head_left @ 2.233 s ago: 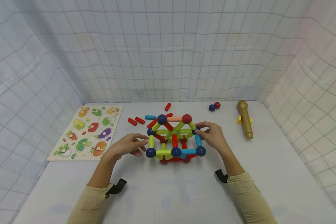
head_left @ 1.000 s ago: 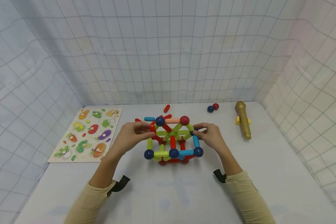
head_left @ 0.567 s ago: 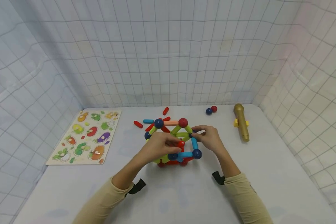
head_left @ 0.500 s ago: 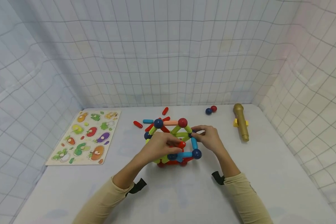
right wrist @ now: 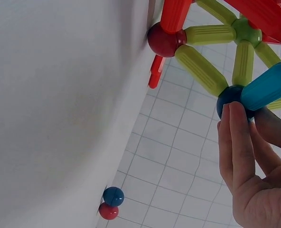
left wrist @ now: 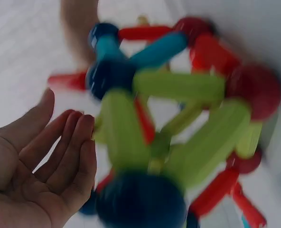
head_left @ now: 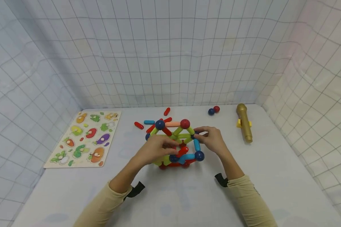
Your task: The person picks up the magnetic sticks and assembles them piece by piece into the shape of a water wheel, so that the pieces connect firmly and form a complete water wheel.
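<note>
A framework of magnetic rods and balls stands on the table between both hands. My left hand is at its front left, fingers loosely bent and holding nothing. Just beyond its fingertips, a red magnetic rod leans to the right from the front middle blue ball. In the left wrist view, thumb and fingers stand apart, the thumb tip close to the red rod. My right hand pinches a dark blue magnetic ball at the framework's right side. The left hand hides part of the framework's front left.
Several loose red rods and a blue rod lie behind the framework. A blue ball and a red ball sit at the back. A vegetable puzzle board lies left, a gold microphone-shaped object right.
My left hand took a loose red rod, carried it rightward to the framework's front middle, and has let go, drawing slightly back left. The rod now tilts right. My right hand kept its grip.
</note>
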`<state>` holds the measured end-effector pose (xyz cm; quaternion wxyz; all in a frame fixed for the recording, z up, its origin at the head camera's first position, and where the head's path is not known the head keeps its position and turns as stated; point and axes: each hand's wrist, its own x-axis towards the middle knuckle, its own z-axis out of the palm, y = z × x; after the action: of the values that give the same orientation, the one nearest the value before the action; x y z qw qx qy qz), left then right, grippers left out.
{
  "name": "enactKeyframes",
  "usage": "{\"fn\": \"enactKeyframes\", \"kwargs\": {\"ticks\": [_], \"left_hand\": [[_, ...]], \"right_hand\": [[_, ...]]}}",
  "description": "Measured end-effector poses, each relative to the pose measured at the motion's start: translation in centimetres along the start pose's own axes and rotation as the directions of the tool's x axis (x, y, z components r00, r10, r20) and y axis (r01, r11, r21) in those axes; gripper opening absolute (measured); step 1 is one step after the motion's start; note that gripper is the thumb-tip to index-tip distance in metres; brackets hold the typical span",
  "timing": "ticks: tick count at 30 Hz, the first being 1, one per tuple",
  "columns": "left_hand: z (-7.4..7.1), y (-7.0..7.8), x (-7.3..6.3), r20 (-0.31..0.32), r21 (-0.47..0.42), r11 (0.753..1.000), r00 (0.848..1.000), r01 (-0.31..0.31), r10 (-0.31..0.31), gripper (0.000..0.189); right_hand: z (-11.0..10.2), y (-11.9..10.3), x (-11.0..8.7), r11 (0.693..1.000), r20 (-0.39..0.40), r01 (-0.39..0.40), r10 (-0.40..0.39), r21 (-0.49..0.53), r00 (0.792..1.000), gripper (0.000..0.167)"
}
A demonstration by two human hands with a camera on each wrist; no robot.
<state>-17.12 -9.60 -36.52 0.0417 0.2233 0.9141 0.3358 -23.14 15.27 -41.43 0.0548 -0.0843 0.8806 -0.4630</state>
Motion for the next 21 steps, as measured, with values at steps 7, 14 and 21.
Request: {"fn": "enactKeyframes", "kwargs": {"ticks": [7,14,21], "left_hand": [[-5.2,-8.4,1.1,-0.276,0.149,0.957,0.939,0.250,-0.202,0.020],[-5.1,-16.3,6.1,-0.105,0.545,0.823,0.987,0.162,-0.124,0.028],[-4.3,-18.2,7.9,-0.015,0.592,0.791,0.984,0.152,-0.177,0.022]], "right_hand": [[-0.3,0.0,0.0,1.000,-0.003,0.011,-0.011,-0.014,1.000,0.032],[-0.3,-0.1,0.0,1.000,-0.006,-0.002,0.002,-0.010,1.000,0.032],[-0.1,0.1,0.0,1.000,-0.009,0.018,-0.018,0.009,1.000,0.031]]}}
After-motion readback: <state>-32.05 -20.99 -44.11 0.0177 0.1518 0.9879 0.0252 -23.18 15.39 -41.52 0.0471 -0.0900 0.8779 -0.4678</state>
